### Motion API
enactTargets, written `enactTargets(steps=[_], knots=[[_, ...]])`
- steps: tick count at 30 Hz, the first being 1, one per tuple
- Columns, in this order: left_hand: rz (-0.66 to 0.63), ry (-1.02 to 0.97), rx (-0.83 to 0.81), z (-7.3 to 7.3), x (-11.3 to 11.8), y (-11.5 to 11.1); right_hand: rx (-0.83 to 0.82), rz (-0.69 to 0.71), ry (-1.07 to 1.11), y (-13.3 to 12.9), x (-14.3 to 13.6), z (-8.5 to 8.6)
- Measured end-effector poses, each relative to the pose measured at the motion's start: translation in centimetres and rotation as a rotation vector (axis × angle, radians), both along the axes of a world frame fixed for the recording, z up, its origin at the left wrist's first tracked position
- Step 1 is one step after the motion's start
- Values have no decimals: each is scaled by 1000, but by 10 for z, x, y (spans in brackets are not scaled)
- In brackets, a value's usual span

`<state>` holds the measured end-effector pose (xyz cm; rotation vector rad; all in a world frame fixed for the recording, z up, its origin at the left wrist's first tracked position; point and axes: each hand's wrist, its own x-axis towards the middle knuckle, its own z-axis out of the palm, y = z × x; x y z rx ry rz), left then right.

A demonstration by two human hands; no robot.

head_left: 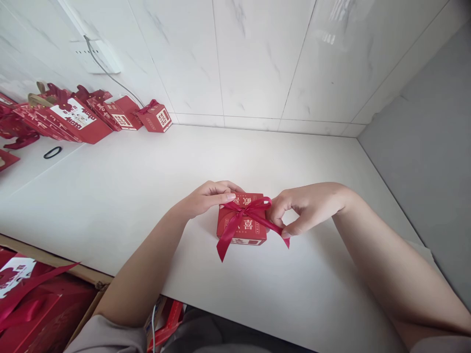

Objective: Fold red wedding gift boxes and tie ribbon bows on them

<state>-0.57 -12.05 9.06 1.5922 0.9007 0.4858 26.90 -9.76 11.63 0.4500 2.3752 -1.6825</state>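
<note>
A small red gift box (241, 228) with printed characters sits on the white table, a dark pink ribbon (230, 233) tied in a bow on its top. My left hand (211, 197) grips the box at its upper left corner, thumb on top near the bow and the other fingers behind it. At the right side, my right hand (294, 211) pinches a ribbon tail between thumb and fingers near its pointed end. The other tail hangs over the front of the box.
Red gift bags (83, 122) and a small ribboned box (156, 117) stand along the tiled wall at the back left. A black ring (52, 152) lies near them. At the lower left, a carton (91, 301) holds red packages. A grey panel (423, 122) borders the right.
</note>
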Motion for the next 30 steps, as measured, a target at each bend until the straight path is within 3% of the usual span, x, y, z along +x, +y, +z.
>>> enactTargets(steps=[10, 17, 23, 26, 30], knots=[[-9, -62, -42, -2, -1, 1, -14, -185, -113, -3, -1, 9], [-11, -80, -13, -1, 1, -1, -52, -513, -29, -3, 1, 13], [33, -24, 83, 6, 3, -5, -276, -402, 6, -2, -10, 3], [139, 48, 236, 10, 3, -9, -338, -402, 97, 0, -13, -5], [362, 443, 488, 23, -8, -17, -386, -416, 151, 2, -13, -8]])
